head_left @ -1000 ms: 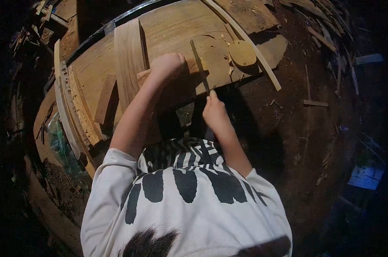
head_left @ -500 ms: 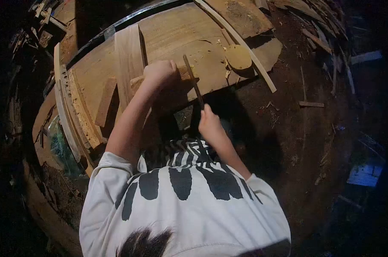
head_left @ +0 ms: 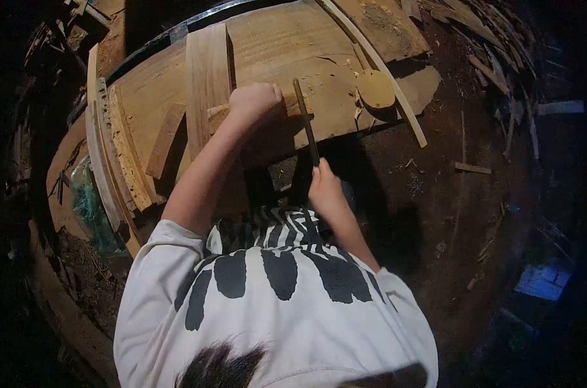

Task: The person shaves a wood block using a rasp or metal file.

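Observation:
My left hand [head_left: 256, 102] is closed in a fist on a short wooden piece [head_left: 300, 105], whose ends show on both sides of it above the wooden bench [head_left: 274, 42]. Closed around the near end of a long, thin dark tool [head_left: 306, 123] is my right hand [head_left: 327, 187]. The tool points away from me, its far part beside the right end of the wooden piece. A wide plank [head_left: 206, 77] lies left of my left hand. To the right rests a round wooden disc [head_left: 375, 88].
Curved strips [head_left: 109, 161] and a short block [head_left: 166, 140] lie on the left. A long pale strip [head_left: 397, 94] crosses the bench's right side. Green plastic [head_left: 91, 207] sits at the lower left. Scrap wood [head_left: 487, 39] is piled at the upper right.
The bench and its contents appear shifted slightly right and, in places, up. More of the wooden piece shows beside my left hand. Both hands keep their grips.

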{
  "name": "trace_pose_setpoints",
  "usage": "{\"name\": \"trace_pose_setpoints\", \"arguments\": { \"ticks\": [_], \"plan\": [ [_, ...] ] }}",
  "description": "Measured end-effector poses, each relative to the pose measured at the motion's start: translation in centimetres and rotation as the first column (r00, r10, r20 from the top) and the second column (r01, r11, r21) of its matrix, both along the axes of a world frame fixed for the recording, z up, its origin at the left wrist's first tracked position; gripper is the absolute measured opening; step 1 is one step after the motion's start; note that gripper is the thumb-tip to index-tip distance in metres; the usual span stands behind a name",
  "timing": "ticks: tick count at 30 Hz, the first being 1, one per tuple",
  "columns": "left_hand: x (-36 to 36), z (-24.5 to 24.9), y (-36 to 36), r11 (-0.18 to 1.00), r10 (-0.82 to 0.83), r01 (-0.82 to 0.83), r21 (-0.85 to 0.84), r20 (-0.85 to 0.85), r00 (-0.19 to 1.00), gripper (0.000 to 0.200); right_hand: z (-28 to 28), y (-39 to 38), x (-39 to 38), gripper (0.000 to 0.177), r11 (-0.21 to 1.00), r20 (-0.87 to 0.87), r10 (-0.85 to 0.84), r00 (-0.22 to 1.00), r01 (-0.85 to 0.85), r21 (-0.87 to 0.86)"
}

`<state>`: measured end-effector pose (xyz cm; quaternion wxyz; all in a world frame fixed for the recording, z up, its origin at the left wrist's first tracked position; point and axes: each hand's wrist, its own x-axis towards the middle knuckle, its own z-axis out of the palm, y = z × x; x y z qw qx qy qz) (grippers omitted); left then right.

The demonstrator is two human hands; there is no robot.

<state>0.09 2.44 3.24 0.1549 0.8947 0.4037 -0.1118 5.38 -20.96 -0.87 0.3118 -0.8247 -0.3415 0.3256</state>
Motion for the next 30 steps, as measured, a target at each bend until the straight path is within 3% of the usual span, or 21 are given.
{"name": "trace_pose_setpoints", "arguments": {
  "ticks": [2,4,6,11,14,16,21,23,25,30],
  "plan": [
    [-0.3,0.3,-0.1,0.999,-0.033,0.033,0.003,-0.019,0.999,0.035,-0.8,2.9,1.2,0.026,1.000,0.026,0.021,0.999,-0.022,0.017],
    [-0.3,0.7,-0.5,1.000,0.031,-0.031,0.002,0.051,0.998,0.049,-0.5,4.1,1.6,0.026,0.998,0.054,0.041,0.998,-0.043,0.036],
    [-0.3,0.0,-0.3,0.999,0.054,-0.054,0.004,0.058,0.997,0.049,0.0,4.4,1.6,0.026,0.997,0.050,0.074,0.996,-0.074,-0.013],
    [-0.3,-0.7,0.1,0.997,0.080,-0.081,0.013,0.078,0.994,0.045,0.1,-1.3,-0.8,0.030,0.999,-0.009,0.033,0.999,-0.033,-0.038],
    [-0.4,-1.4,0.3,0.999,-0.034,0.032,0.030,0.065,0.997,0.039,-1.2,-1.3,-0.7,0.032,0.998,-0.076,0.000,0.997,-0.004,-0.057],
    [-0.5,-1.7,0.7,0.985,-0.160,0.159,0.069,0.012,0.987,0.035,-1.4,0.9,-0.3,0.017,0.999,-0.008,-0.028,1.000,0.028,0.023],
    [-0.4,-1.6,0.7,0.994,-0.102,0.101,0.038,0.030,0.994,0.033,-0.8,3.0,0.3,0.017,0.991,0.030,-0.006,1.000,0.002,0.134],
    [-0.3,-1.1,0.7,0.992,-0.115,0.113,0.060,0.026,0.993,0.034,0.2,0.8,-0.5,0.023,1.000,-0.038,0.026,0.999,-0.026,0.001],
    [0.0,-0.2,0.9,0.992,0.040,-0.043,-0.122,-0.026,0.999,0.034,-0.6,-1.8,-1.7,0.020,1.000,0.004,0.006,1.000,-0.006,0.024],
    [-0.2,-1.0,0.8,0.998,-0.048,0.047,-0.044,-0.006,0.999,0.034,-0.9,-0.2,-1.4,0.018,1.000,0.070,0.003,0.998,-0.005,0.022]
  ]
}}
